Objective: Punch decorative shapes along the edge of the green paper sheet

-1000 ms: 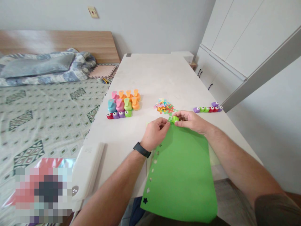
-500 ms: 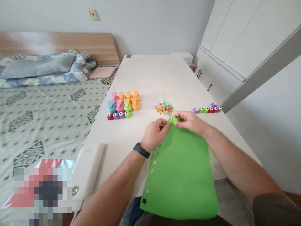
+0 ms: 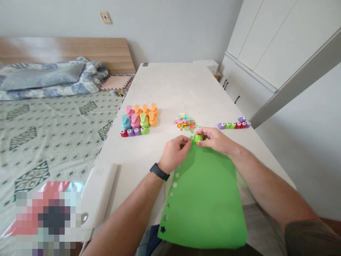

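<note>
A green sheet of paper (image 3: 206,199) hangs over the near table edge, with a row of small punched shapes down its left side. At its far left corner my left hand (image 3: 177,151) pinches the paper; a dark band circles that wrist. My right hand (image 3: 215,140) grips a small light-green craft punch (image 3: 197,138) at the sheet's far edge, close to the left fingertips. Just beyond the hands lies a pile of colourful paper cut-outs (image 3: 185,122).
Larger lever punches (image 3: 135,121) stand in rows at the left, with small punches (image 3: 137,131) before them. More small punches (image 3: 234,125) line the table's right edge. A long white device (image 3: 99,192) lies front left, beside the bed (image 3: 61,135).
Both hands, the green paper and the punch keep almost the same place. The whole view has shifted very slightly.
</note>
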`<state>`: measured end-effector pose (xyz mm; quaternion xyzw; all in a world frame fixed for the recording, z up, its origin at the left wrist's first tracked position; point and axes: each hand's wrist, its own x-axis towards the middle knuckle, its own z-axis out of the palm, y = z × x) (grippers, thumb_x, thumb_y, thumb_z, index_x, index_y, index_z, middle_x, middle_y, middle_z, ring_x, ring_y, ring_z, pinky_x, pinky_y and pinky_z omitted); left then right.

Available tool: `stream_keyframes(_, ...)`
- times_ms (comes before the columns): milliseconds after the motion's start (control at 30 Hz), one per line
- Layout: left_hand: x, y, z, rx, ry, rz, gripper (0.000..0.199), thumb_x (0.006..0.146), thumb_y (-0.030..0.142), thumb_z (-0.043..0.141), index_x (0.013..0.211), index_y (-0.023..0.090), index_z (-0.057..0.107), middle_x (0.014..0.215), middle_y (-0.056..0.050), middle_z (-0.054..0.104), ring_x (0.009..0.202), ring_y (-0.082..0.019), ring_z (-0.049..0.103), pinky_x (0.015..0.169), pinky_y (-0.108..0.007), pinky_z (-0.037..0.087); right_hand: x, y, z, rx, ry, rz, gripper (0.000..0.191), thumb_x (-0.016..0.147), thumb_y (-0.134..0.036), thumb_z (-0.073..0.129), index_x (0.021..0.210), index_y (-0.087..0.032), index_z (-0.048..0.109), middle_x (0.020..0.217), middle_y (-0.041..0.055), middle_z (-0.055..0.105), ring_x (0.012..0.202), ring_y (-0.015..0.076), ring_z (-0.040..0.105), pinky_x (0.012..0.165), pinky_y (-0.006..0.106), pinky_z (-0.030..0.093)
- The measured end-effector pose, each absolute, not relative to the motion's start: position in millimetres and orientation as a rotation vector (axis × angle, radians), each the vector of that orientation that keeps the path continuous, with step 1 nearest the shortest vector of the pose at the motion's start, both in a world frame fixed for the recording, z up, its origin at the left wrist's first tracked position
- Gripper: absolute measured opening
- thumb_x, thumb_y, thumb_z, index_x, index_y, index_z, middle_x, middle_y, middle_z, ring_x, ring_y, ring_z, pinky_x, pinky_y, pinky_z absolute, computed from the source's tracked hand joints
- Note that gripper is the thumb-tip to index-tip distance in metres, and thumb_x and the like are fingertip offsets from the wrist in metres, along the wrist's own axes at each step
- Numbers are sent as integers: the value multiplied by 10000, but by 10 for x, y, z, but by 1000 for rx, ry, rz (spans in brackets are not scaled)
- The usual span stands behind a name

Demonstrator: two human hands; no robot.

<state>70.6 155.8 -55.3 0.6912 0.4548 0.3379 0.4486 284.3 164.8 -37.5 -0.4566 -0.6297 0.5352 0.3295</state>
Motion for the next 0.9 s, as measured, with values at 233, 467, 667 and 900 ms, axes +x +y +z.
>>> stream_keyframes(233,716,1555,-525,1692,1116,831,385,943,518,580,962,155,707,813,-45,726,665,-137,591,574,-237,423,2801,1637,-344,-1190,-1693,1387,310,762,-319,802,990,-158,667,820,1,614,747,145,536,733,293,433)
stream_keyframes(467,721,1534,-491,1798,1112,763,501,827,632,701,1038,178,732,791,-28,720,614,-124,554,532,-234,382,2792,1617,-353,-1198,-1760,1350,283,752,-283,793,982,-173,668,837,15,629,769,161,542,713,292,442)
stream_keyframes(667,693,1544,-460,1701,1078,757,480,838,604,699,1027,163,707,814,-49,739,625,-135,610,534,-234,417,2783,1605,-339,-1204,-1784,1319,304,765,-346,796,988,-178,679,835,20,641,765,165,555,701,292,455)
stream_keyframes(900,651,1583,-537,1658,1147,815,292,912,468,622,948,183,674,807,-42,744,635,-143,632,548,-237,438,2793,1620,-364,-1234,-1763,1343,331,749,-311,794,1023,-164,681,841,22,652,772,164,574,733,304,469)
